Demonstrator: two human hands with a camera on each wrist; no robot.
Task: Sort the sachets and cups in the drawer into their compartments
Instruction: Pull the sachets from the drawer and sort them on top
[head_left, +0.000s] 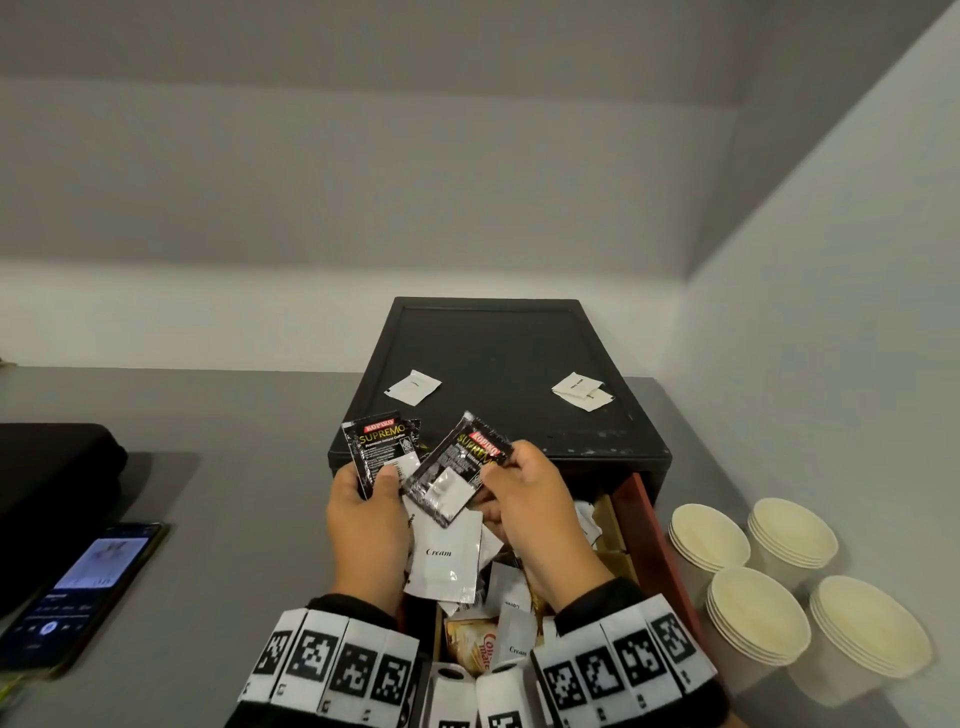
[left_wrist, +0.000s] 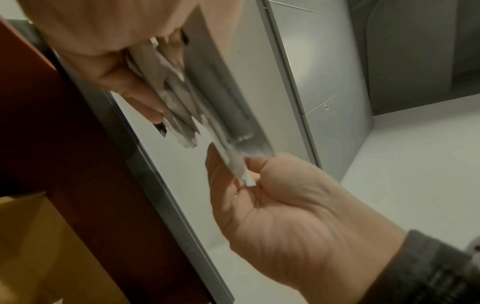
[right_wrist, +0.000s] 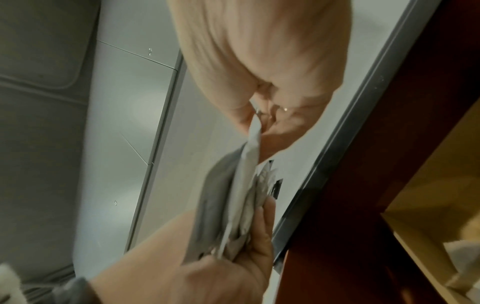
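Black foil coffee sachets were in both hands above the open drawer (head_left: 652, 540). The left hand (head_left: 370, 525) pinched one black sachet (head_left: 382, 449) upright between thumb and fingers. The right hand (head_left: 540, 506) gripped a bundle: a second black sachet (head_left: 457, 470), tilted, on top, with white sachets bunched under it; the largest was a white packet marked "Cream" (head_left: 448, 556). In the wrist views the two hands sat close together, the left hand's fingers (left_wrist: 221, 174) curled round a white sachet edge, the right hand's fingers (right_wrist: 262, 230) closed on the fanned bundle.

More sachets lay jumbled in the drawer beneath the wrists. On the black box (head_left: 498, 364) above the drawer rested a single white sachet (head_left: 414, 387) at left and a small pile of white sachets (head_left: 581, 392) at right. Four stacks of paper cups (head_left: 763, 613) stood on the grey counter (head_left: 234, 415) just right of the drawer. A phone (head_left: 78, 592) lay well to the left.
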